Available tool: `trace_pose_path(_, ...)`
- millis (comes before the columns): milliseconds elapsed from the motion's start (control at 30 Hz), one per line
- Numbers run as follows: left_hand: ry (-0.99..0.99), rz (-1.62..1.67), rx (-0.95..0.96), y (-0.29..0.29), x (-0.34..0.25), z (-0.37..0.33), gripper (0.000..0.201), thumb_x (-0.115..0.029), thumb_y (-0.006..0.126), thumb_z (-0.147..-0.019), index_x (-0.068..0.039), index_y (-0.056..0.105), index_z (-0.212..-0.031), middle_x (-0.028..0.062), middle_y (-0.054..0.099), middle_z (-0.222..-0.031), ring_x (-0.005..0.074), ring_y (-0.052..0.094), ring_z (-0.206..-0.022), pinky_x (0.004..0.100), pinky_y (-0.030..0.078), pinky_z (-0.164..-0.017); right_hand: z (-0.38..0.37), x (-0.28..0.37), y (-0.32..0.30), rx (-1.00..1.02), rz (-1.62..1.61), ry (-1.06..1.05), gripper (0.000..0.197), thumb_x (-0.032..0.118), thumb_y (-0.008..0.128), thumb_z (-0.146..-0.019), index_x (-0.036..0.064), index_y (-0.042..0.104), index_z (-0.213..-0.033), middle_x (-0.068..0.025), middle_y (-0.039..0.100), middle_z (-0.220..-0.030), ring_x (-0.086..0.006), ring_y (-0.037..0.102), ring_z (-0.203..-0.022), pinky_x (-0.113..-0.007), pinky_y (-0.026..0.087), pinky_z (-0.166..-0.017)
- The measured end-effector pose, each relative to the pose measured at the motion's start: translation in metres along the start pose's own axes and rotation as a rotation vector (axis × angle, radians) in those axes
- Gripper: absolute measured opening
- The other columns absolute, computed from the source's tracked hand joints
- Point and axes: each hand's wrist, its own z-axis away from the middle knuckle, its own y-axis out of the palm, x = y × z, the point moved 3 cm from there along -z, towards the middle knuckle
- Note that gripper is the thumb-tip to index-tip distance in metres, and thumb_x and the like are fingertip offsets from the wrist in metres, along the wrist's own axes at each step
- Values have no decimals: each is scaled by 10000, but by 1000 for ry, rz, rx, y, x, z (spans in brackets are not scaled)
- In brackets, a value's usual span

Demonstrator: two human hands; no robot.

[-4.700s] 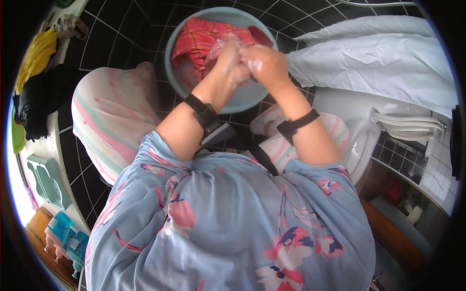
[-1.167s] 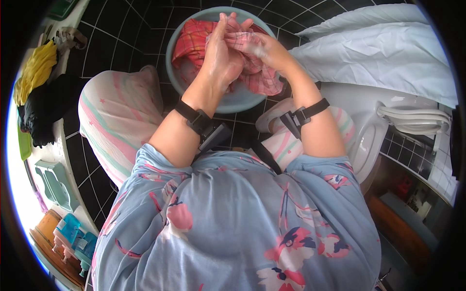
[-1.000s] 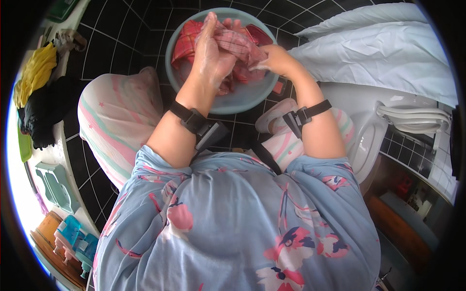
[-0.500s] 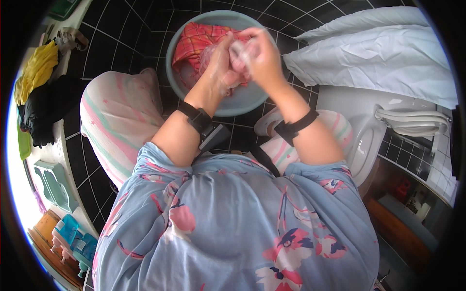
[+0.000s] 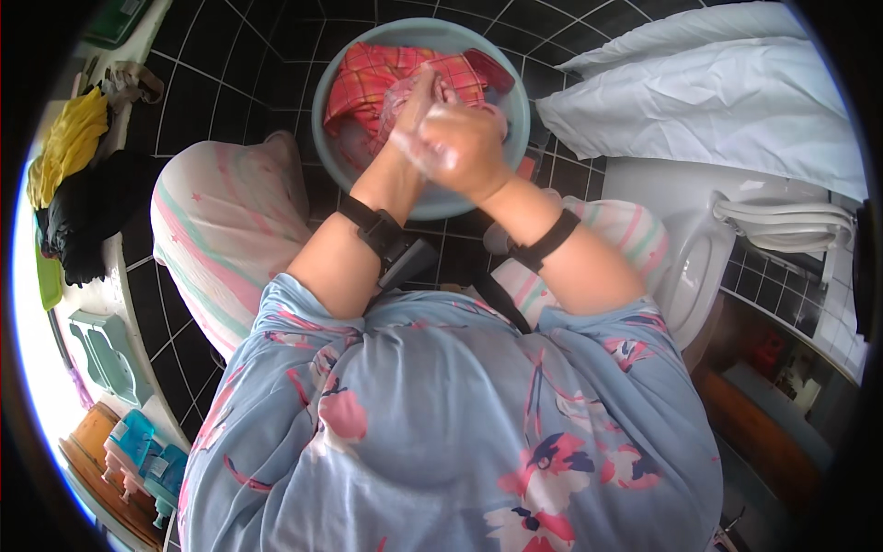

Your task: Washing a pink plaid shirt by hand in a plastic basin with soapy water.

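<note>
A red plaid cloth garment (image 5: 386, 69), wet and bunched, lies in a light blue plastic basin (image 5: 324, 138) between my knees. My left hand (image 5: 414, 115) is closed on a soapy, foam-covered fold of it. Over the left palm and wrist presses my right hand (image 5: 467, 147), its fingers curled in a fist. White suds coat its knuckles, and pink cloth shows at its far side, so it grips part of the garment too. Most of the cloth between the palms is hidden.
A white sheet-like cloth (image 5: 699, 101) hangs at the right, above a white toilet (image 5: 690, 267). On the left ledge are a yellow cloth (image 5: 66, 138), a black cloth (image 5: 83, 212), a green plastic holder (image 5: 108, 354) and blue bottles (image 5: 133, 437). Dark tiles cover the floor.
My right hand has moved down and left, from beyond the left palm onto its wrist side, and turned knuckles up. More red cloth shows at the basin's far right.
</note>
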Motion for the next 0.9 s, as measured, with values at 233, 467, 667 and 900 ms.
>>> trace_pose_path(233,-140,-15,-229,45,20,29,376,-502,418,-1017,-159,535,-916,48,580,-789,199,591,-707,332,500,-627,29,-83,3,18,-146,581,374,294,749,-830,78,579,-577,-80,527,-541,-260,541,-473,-351,430,-462)
trace_pose_path(467,-56,2,68,-25,4,-21,370,-506,461,-1000,-148,547,-961,48,586,-838,205,602,-753,384,551,-706,-4,13,-1,5,-126,-43,311,252,756,-814,83,612,-596,-65,582,-579,-246,591,-516,-334,470,-494)
trace_pose_path(667,-36,-75,-48,22,26,16,572,-558,285,-1023,-74,511,-1227,141,633,-1125,308,636,-956,440,513,-901,18,-71,-5,24,-94,370,372,272,727,-840,87,565,-560,-92,572,-569,-253,576,-490,-353,457,-456)
trace_pose_path(900,-276,490,665,-20,8,-10,698,-622,321,-988,31,558,-1060,195,638,-948,306,631,-946,393,546,-817,-1,27,3,100,-192,-127,315,272,736,-817,100,610,-586,-52,569,-562,-243,578,-514,-351,463,-490)
